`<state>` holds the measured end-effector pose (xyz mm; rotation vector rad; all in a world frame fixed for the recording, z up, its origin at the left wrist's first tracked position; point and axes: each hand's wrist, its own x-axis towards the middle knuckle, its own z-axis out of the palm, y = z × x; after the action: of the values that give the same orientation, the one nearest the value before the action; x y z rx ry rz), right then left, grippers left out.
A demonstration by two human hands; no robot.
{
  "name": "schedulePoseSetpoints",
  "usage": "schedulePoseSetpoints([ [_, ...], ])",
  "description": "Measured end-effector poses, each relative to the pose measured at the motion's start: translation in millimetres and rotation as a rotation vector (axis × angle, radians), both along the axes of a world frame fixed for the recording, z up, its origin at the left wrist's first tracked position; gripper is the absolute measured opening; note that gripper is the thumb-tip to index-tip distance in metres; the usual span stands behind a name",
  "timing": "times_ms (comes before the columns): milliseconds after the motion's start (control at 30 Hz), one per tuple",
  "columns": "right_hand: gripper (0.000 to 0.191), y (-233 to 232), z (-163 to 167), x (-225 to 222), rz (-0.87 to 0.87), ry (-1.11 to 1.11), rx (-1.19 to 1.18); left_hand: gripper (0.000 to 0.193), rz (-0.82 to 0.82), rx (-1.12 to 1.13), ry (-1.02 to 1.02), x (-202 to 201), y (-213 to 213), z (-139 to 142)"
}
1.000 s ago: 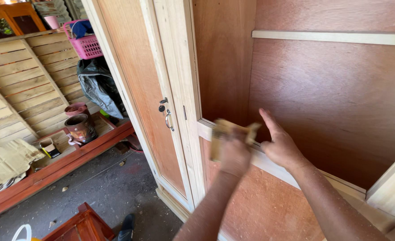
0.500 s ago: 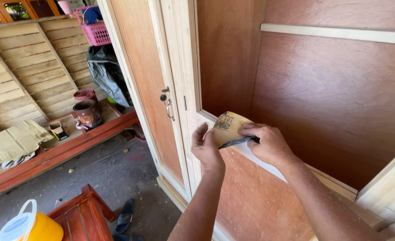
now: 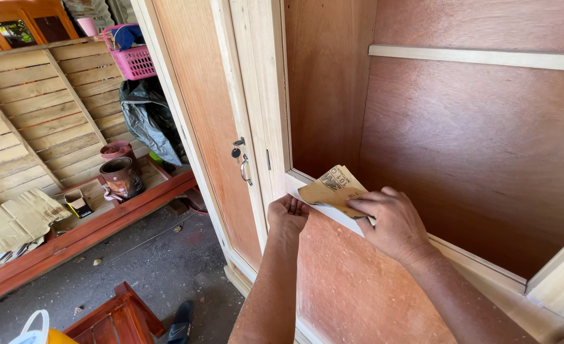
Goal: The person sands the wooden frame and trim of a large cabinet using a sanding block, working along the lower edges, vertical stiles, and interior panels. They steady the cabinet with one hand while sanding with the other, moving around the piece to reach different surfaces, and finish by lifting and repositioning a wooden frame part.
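A folded sheet of tan sandpaper [image 3: 331, 188] lies on the pale wooden rail [image 3: 473, 258] at the bottom edge of the open wardrobe compartment. My right hand [image 3: 387, 223] presses its fingers flat on the sandpaper's near part. My left hand [image 3: 288, 215] grips the rail's left end, just beside the sandpaper's corner. The wardrobe is of reddish plywood with light wood framing.
A closed wardrobe door with a small metal handle and lock [image 3: 242, 160] stands left. Beyond are slatted wooden panels [image 3: 46, 121], a pink basket [image 3: 133, 59], a dark bag [image 3: 149, 121], tins [image 3: 121, 178] on a red wooden frame, cardboard [image 3: 14, 220], and a small red stool [image 3: 116, 318].
Both hands lowered the sandpaper from mid-air onto the rail. My right hand now lies flat on it and my left hand has moved to the rail's left end.
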<state>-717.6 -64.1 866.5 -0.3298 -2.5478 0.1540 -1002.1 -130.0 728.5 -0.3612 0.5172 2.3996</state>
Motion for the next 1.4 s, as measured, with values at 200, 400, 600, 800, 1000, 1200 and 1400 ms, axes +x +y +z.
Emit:
schedulePoseSetpoints([
  [200, 0.036, -2.7, 9.7, -2.4, -0.053, -0.074, -0.18, 0.021, 0.01, 0.048, -0.103, -5.5, 8.3, -2.1],
  [400, 0.035, -4.4, 14.1, -6.7, -0.048, -0.125, -0.175, 0.023, 0.062, 0.033, -0.169, 7.2, 3.5, 13.1],
  [600, 0.044, -10.2, 20.6, -9.6, -0.07, -0.159, -0.329, 0.013, 0.071, -0.021, -0.126, 17.2, 0.6, 24.1],
  [800, 0.044, -16.2, 22.4, -13.5, -0.075, -0.167, -0.199, 0.016, 0.009, 0.007, -0.16, 16.0, -8.9, 22.5],
  [1000, 0.039, -14.1, 16.9, -25.4, -0.089, -0.16, -0.154, 0.022, -0.044, 0.065, -0.254, 8.2, -14.5, 22.9],
  [1200, 0.043, -19.3, 16.7, -39.6, -0.104, -0.189, -0.089, 0.024, -0.033, 0.126, -0.277, 2.1, -2.8, 16.2],
  [1400, 0.039, -23.5, 22.1, -36.8, -0.071, -0.175, -0.096, 0.023, -0.028, 0.219, -0.296, 6.6, -2.9, 15.4],
])
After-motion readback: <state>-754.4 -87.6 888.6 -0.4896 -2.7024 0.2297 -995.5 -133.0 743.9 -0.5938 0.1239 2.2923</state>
